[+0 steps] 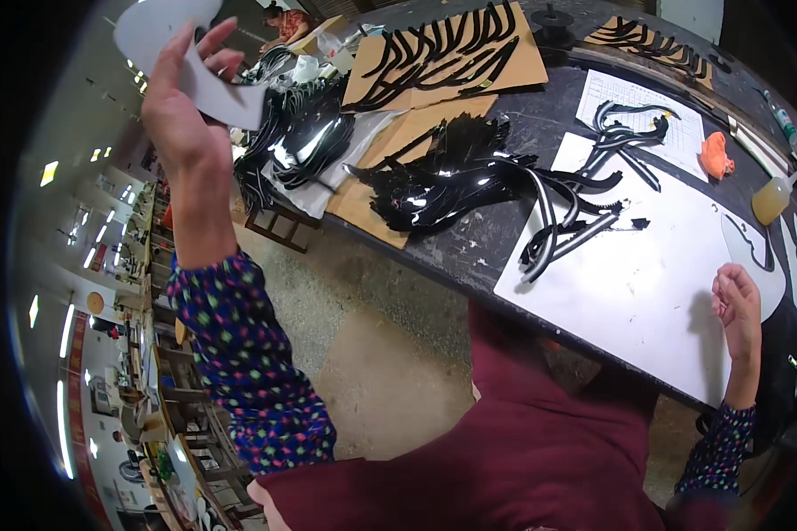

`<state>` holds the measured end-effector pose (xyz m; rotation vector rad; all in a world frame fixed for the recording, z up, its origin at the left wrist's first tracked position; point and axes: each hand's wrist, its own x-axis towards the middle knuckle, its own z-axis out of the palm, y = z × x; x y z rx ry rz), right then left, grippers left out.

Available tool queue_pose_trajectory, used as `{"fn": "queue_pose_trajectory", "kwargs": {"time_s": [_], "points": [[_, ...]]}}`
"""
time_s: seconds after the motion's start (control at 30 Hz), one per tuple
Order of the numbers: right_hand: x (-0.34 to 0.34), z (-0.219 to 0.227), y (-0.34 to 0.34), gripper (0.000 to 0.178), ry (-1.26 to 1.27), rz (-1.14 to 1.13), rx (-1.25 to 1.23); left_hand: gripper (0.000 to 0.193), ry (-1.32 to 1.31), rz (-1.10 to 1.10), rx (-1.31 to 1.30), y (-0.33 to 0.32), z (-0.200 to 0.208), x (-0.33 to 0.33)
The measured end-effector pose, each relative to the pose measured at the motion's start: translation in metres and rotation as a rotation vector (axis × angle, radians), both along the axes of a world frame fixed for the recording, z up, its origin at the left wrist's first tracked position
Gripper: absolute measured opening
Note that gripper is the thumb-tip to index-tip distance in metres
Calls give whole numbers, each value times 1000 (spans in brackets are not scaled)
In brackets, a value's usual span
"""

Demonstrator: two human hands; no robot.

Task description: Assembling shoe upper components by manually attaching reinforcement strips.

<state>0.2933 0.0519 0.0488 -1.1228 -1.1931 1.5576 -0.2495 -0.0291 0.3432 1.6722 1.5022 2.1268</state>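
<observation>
My left hand is raised at the upper left, above the table's end. Its thumb and fingers are closed on a pale grey curved sheet piece with a scooped edge. My right hand hovers at the right over a white board, fingers curled; whether it holds anything is hidden. Beside it lies a rounded white sheet with a curved black strip on it. Several black-and-silver strips lie across the board's far left part. Shiny black cut pieces are heaped to the left of them.
Cardboard carries rows of black strips at the back. Bundled black strips lie at the table's left end. A printed sheet, an orange crumpled item and a yellow-liquid bottle stand right. Another person sits far back.
</observation>
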Motion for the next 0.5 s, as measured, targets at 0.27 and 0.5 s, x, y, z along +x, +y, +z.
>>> {"fn": "queue_pose_trajectory", "kwargs": {"time_s": [0.27, 0.5], "points": [[21, -42, -2, 10, -79, -157, -40, 44, -249, 21, -344, 34, -32, -135], [24, -45, 2, 10, -130, -141, -22, 40, -98, 301, -433, 93, -36, -228]]}}
